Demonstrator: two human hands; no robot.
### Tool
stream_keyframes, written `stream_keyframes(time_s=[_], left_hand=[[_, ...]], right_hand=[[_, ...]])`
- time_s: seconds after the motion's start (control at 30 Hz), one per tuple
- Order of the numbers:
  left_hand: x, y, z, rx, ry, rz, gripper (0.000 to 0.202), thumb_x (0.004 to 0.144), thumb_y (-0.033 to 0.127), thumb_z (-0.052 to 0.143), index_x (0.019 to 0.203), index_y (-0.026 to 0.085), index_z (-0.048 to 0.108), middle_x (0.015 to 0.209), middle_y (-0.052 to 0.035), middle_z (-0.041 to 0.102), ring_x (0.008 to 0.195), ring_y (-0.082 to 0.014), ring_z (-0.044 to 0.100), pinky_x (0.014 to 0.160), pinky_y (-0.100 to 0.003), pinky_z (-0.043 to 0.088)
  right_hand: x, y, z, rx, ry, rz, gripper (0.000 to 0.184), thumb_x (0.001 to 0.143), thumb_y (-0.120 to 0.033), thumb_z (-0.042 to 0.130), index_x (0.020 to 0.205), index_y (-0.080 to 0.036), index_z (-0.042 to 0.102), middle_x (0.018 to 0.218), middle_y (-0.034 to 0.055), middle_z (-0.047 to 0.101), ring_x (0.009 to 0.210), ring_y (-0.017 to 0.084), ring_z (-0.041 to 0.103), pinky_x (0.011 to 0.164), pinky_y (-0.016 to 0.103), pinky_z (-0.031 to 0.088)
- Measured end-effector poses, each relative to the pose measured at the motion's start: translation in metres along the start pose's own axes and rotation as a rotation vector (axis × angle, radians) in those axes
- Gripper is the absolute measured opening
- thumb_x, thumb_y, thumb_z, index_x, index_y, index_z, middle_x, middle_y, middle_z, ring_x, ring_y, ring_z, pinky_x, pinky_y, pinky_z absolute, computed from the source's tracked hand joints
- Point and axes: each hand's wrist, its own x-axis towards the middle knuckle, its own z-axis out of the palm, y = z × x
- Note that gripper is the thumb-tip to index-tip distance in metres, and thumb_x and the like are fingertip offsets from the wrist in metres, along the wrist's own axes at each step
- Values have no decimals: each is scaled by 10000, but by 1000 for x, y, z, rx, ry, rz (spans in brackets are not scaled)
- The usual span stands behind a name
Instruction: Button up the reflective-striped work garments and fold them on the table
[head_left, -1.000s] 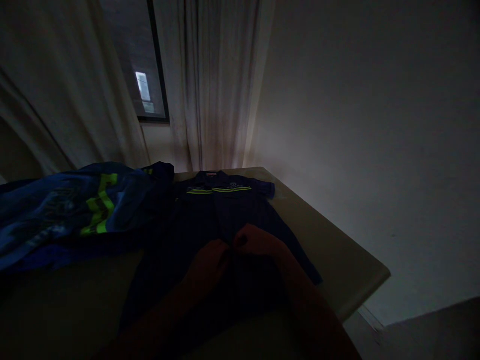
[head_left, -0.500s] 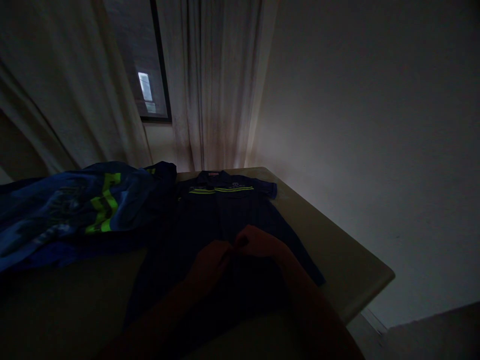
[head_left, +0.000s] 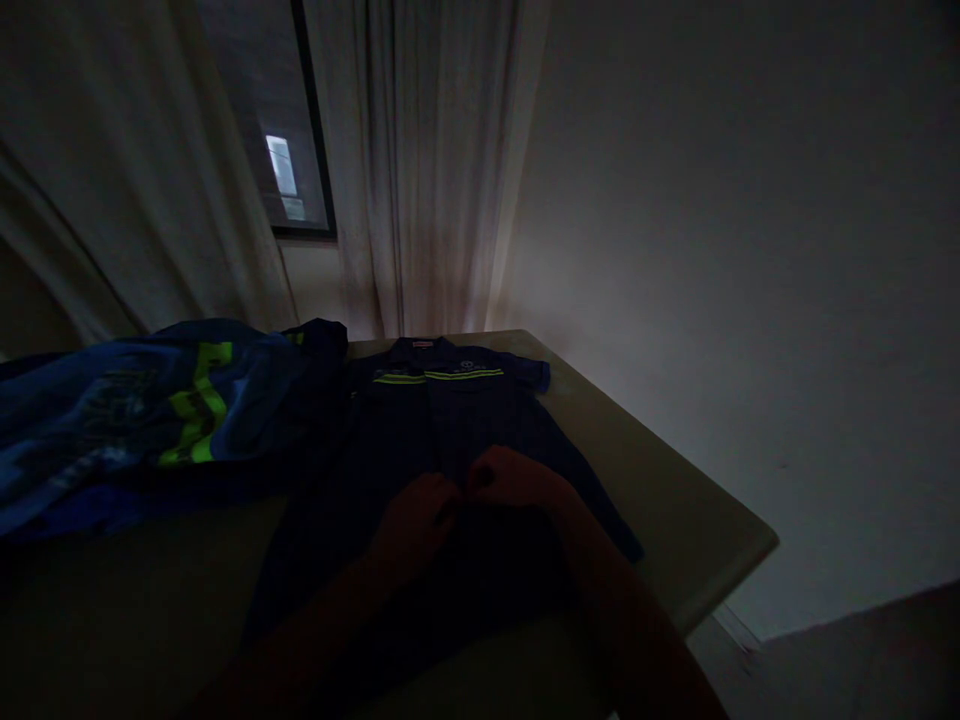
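Note:
A dark blue short-sleeved work shirt (head_left: 480, 410) lies spread face up, its collar at the far end and yellow-green stripes across the chest. Over its front placket, around the middle, my left hand (head_left: 422, 508) and my right hand (head_left: 514, 478) almost meet. Both are closed, fingers pinching the shirt's front edge. The room is very dim, so the fingertips and any button between them cannot be made out.
The shirt rests on a pale table (head_left: 675, 490) with a rounded right corner. To the left lies a heap of blue garments (head_left: 255, 400) with yellow-green strips. Curtains (head_left: 427, 180) and a window (head_left: 281, 130) stand behind; a wall (head_left: 712, 250) runs along the right.
The whole view has shifted slightly, with things appearing a little further left and up. My hands stay at the shirt's placket, still pinched, the left a touch higher.

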Motion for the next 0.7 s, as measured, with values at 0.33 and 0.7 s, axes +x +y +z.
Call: stream_keyframes(time_s=[0.33,0.7], left_hand=[[-4,14,-7,205,-24,81,208,903,162,558,1061,185,691,1059,-87,670,1000,-254,617,885,-404,490],[8,-5,-3,-134,-61,-68,122,936,323,640,916,222,706,940,-24,691,907,-198,615,828,-339,436]], right_hand=[[-2,-1,0,-4,-13,17,136,763,-223,732,869,-171,801,820,12,772,753,168,692,658,221,464],[3,3,3,-69,-30,-107,127,780,-196,721,882,-172,794,803,-9,749,727,143,676,646,210,435]])
